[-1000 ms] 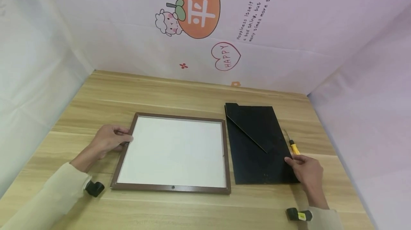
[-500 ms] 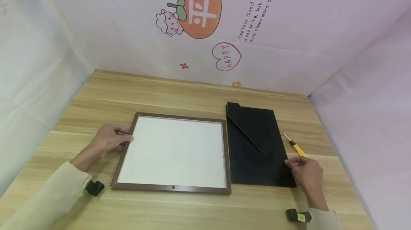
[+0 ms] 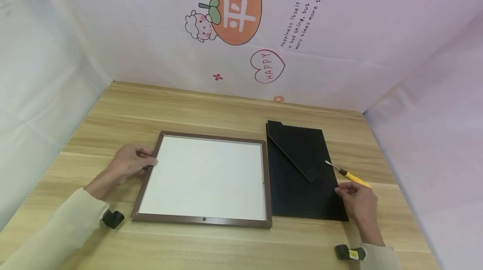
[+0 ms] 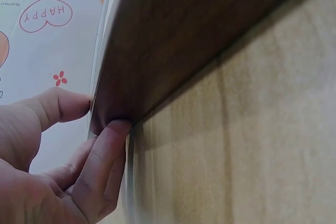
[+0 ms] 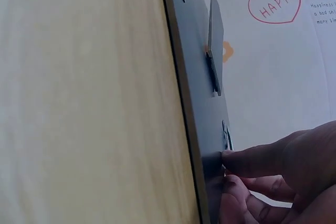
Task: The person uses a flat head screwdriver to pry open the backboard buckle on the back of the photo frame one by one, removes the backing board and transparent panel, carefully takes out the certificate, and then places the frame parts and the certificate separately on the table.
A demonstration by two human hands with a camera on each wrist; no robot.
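A brown picture frame (image 3: 201,219) with a white panel lies flat on the table. My left hand (image 3: 130,163) pinches its left side, thumb on top and fingers against the outer edge, as the left wrist view shows (image 4: 79,150). Beside the frame's right side lies a black backing board (image 3: 302,201) with a stand flap (image 3: 292,148) on its upper face. My right hand (image 3: 359,203) grips the board's right edge near the lower corner; in the right wrist view the thumb and fingers (image 5: 257,161) meet at that edge.
A screwdriver (image 3: 354,178) with a yellow handle lies just right of the board, its tip at the board's edge. Wood-grain table (image 3: 196,108) surrounds the things. White printed cloth walls (image 3: 320,77) stand at the back and both sides.
The backing board has shifted slightly toward me and squared up beside the frame. The screwdriver has turned, its tip now pointing further left over the board's edge. My left hand has stayed put.
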